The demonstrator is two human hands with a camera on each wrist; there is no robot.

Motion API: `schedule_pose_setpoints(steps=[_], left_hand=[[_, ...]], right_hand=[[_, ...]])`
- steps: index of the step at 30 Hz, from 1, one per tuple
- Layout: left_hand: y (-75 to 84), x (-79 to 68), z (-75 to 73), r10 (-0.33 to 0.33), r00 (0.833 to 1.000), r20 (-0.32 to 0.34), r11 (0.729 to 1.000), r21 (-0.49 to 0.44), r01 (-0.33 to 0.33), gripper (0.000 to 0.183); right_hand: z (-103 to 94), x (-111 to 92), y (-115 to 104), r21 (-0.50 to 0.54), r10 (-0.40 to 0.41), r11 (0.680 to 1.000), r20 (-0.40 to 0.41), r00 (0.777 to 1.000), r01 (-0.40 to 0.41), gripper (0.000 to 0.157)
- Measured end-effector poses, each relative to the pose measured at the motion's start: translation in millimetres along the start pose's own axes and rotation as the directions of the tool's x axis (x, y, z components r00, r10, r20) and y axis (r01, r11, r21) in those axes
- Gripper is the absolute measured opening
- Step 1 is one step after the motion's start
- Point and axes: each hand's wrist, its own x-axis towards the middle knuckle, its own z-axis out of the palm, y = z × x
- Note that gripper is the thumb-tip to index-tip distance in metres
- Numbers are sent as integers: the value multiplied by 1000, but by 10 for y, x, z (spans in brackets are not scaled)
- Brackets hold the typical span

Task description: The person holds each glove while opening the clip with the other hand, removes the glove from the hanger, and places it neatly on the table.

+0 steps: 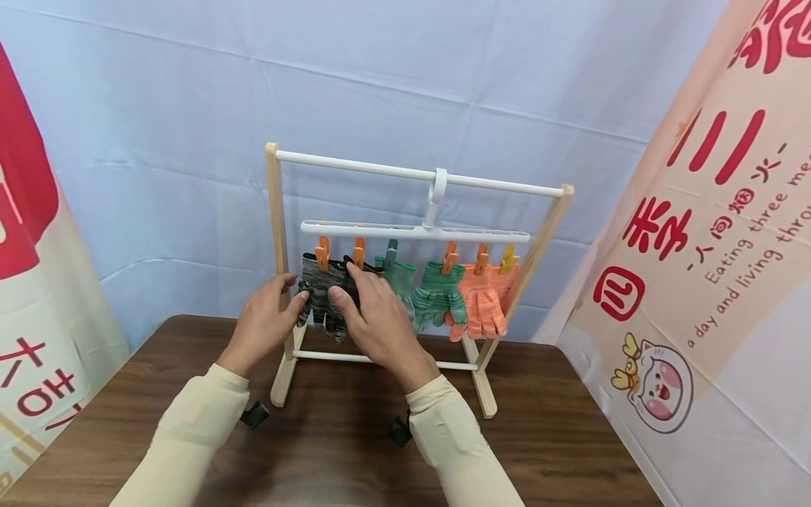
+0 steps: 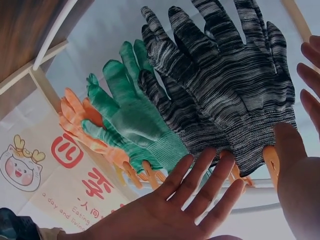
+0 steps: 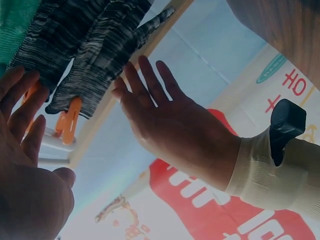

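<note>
A pair of black-and-grey knit gloves (image 2: 225, 75) hangs by orange clothespins (image 1: 322, 253) from a white hanger (image 1: 367, 229). My left hand (image 1: 269, 324) is at their left edge, fingers loosely extended and holding nothing. In front of the pair's right side is my right hand (image 1: 383, 320), which hides part of it; its fingers are spread and grip nothing. The left wrist view shows the right palm (image 2: 175, 210) near the cuffs. In the right wrist view the left hand (image 3: 170, 120) lies beside the glove's edge; whether it touches the glove is unclear.
Green gloves (image 1: 438, 292) and orange gloves (image 1: 484, 303) hang farther right, with a yellow clothespin (image 1: 509, 259) at the end. A wooden rack (image 1: 277, 204) with a white top bar (image 1: 361, 166) carries the hanger on a brown table (image 1: 317, 451). Printed cloths (image 1: 716, 282) flank it.
</note>
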Motion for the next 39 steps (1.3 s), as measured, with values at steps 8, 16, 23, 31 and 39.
schedule_pose_setpoints(steps=[8,16,23,31,39], left_hand=[[78,45,10,-48,999,-1,995,-82,48,47],[77,80,61,-89,995,-36,989,-121,85,37],[99,114,84,-111,991,-75,990,-98,104,29],[149,107,60,-110,987,-113,988,-116,97,23],[197,96,-6,-85,989,-121,984,-166,65,20]], right_hand=[[-1,-2,21,12,-3,1000,8,1000,3,64],[16,4,19,18,-19,1000,14,1000,18,64],[1,3,17,13,-22,1000,-22,1000,22,62],[-35,21,-20,11,-27,1000,-61,998,28,61],[-55,95,-59,28,8,1000,-82,997,-5,62]])
